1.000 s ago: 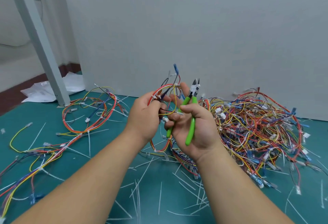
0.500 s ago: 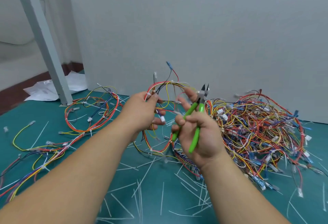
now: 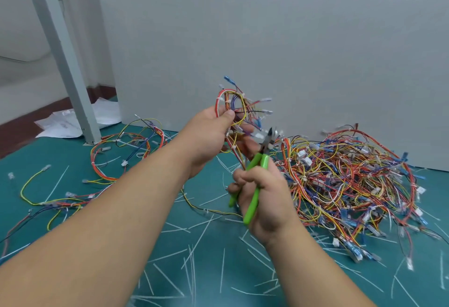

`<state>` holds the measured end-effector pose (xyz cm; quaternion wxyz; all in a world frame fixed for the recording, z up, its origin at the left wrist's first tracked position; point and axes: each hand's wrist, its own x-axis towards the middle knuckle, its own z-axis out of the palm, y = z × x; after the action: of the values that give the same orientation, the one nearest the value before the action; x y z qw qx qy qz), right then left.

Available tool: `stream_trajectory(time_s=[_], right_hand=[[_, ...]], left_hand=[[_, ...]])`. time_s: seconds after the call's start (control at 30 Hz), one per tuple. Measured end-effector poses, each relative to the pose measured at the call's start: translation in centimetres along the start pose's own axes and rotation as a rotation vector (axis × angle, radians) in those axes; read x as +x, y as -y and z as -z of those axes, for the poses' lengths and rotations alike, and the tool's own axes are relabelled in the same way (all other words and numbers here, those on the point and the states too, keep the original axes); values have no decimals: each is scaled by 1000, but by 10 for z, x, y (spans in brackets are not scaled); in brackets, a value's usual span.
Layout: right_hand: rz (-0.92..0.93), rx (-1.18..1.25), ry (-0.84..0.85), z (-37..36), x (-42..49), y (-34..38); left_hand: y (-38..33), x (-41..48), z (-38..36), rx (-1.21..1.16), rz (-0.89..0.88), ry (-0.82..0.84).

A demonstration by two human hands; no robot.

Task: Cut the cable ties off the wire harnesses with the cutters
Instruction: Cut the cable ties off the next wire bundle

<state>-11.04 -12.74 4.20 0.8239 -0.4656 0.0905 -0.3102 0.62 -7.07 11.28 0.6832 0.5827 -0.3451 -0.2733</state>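
Holding one wire harness point(image 3: 232, 105) up, left of and above the big pile of harnesses point(image 3: 345, 180), the left hand point(image 3: 209, 134) pinches the looped wires between thumb and fingers. Judged purpose: to lift it away from the pile and expose its white ties point(image 3: 220, 99) to the blades.

The right hand point(image 3: 264, 199), just left of the pile, has its fingers curled round the green handles of the cutters point(image 3: 263, 160). The blades point up at the lower wires of the held harness, apparently for a short reach to a tie. The tip is blurred, so it cannot be told whether the blades are parted or touch a wire.

Cut tie strips point(image 3: 194, 253) lie on the green mat point(image 3: 36, 156) left of and in front of the pile. Separate harnesses point(image 3: 126, 151) lie further left, probably finished.

No brand, label or writing can be read.
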Motion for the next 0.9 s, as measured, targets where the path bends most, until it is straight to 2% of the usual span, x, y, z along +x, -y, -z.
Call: stream_trajectory(time_s=[0.13, 0.23, 0.37, 0.47, 0.53, 0.63, 0.7, 0.8, 0.9], right_hand=[[42, 84, -67, -7, 7, 21], [79, 195, -27, -13, 13, 41], [218, 144, -45, -16, 26, 70], [310, 63, -166, -8, 42, 97], [260, -116, -318, 3, 53, 113], [135, -396, -444, 24, 58, 115], [217, -440, -494, 29, 51, 102], [274, -415, -396, 19, 32, 74], [112, -359, -221, 11, 13, 40]], left_hand=[[-12, 3, -14, 225, -137, 54], [-26, 11, -26, 330, -267, 81], [-47, 26, -37, 475, -403, -2], [-55, 38, -36, 491, -331, -176], [-50, 38, -30, 436, -284, -224], [-22, 29, -21, 513, -210, -182], [4, 22, -14, 663, -126, -98], [44, 9, -6, 957, 10, 108], [77, -4, 3, 1171, 123, 203]])
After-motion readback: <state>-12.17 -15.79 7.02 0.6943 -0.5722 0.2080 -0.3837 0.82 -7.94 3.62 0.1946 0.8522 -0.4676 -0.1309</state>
